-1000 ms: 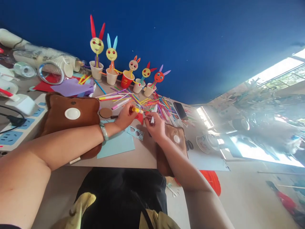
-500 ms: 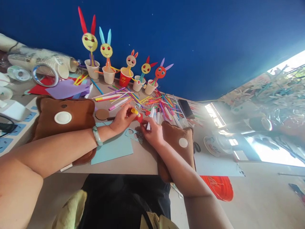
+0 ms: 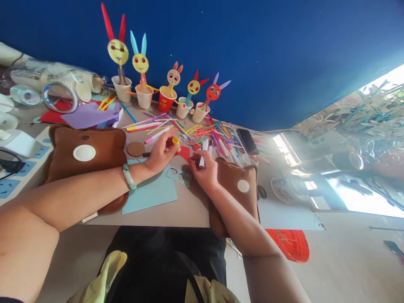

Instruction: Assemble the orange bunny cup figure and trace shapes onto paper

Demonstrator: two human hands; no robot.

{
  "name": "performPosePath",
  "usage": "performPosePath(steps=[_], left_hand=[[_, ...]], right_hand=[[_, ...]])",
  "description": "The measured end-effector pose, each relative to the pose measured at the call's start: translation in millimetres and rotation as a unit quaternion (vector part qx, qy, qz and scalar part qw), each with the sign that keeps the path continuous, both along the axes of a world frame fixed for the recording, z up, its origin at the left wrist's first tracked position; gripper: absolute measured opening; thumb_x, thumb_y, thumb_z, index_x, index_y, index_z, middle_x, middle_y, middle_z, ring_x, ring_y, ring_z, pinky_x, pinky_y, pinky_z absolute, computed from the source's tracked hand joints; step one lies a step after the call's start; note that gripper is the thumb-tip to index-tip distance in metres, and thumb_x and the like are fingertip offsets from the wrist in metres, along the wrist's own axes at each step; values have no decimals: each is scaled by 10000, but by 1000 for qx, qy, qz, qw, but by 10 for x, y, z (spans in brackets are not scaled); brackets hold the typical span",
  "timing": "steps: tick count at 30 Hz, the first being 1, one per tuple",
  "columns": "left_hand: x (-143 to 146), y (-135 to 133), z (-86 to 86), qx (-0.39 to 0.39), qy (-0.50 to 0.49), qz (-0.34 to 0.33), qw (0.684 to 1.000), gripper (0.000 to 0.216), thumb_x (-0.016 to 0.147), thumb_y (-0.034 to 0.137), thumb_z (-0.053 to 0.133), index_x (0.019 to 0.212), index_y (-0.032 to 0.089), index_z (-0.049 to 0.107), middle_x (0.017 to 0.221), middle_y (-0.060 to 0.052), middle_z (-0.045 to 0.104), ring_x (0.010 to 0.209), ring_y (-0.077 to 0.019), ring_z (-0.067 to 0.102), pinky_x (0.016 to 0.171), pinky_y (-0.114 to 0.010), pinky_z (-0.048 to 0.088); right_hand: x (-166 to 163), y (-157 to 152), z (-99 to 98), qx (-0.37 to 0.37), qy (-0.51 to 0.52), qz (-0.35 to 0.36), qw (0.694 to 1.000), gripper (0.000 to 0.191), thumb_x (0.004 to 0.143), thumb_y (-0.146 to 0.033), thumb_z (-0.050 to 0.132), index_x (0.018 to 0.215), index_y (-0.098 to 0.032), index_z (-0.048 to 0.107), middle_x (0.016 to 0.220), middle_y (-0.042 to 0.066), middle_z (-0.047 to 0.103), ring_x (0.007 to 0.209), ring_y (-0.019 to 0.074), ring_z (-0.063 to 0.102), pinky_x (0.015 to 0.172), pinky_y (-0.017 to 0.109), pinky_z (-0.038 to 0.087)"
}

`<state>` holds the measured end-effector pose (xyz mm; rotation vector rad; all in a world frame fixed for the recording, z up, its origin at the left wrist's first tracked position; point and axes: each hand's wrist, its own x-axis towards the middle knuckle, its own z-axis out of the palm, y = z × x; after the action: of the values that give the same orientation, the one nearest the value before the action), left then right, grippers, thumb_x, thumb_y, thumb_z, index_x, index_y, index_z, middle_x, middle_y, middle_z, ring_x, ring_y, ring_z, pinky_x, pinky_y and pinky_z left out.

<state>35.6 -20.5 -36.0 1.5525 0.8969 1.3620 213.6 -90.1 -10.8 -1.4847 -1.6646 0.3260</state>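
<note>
My left hand [image 3: 162, 153], with a jade-green bangle on its wrist, is closed around a small yellow-topped tube [image 3: 176, 142]; its exact kind is hard to make out. My right hand [image 3: 204, 170] is closed around a white marker [image 3: 204, 147] with a dark part low down. Between the hands, a piece of red paper [image 3: 183, 153] lies near the fingertips of both. Just below it is a light-blue paper scrap [image 3: 177, 175] with round holes cut out. A larger light-blue sheet [image 3: 150, 198] lies beneath my left wrist.
Several rabbit-faced figures in cups, among them a red cup [image 3: 166, 101], line the blue wall. Coloured sticks and pens [image 3: 158, 126] are scattered before them. Brown cushions [image 3: 104, 147] flank the work area. A phone [image 3: 248, 141] and scissors [image 3: 261, 192] lie at the right.
My hands have moved slightly apart. The yellow-topped tube has shifted left and up, away from the red paper. The marker in my right hand has turned, showing its dark part.
</note>
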Motion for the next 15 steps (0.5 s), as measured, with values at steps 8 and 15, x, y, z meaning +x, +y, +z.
performPosePath(steps=[8,15], left_hand=[[6,-35,56,81,58,27,995,156,894,275,625,1014,211,550,951,-21,622,834,-138,589,758,-270,518],[-26,-237,212,263,174,-73,946,195,882,165,559,1073,194,585,1037,-69,636,971,-200,595,874,-343,482]], right_hand=[[-11,6,8,-14,28,2,1000,179,817,-308,633,980,-240,602,772,1,740,599,157,647,508,266,504],[21,13,2,-5,13,0,1000,200,800,-304,638,986,-239,603,792,-2,744,632,158,653,516,261,515]])
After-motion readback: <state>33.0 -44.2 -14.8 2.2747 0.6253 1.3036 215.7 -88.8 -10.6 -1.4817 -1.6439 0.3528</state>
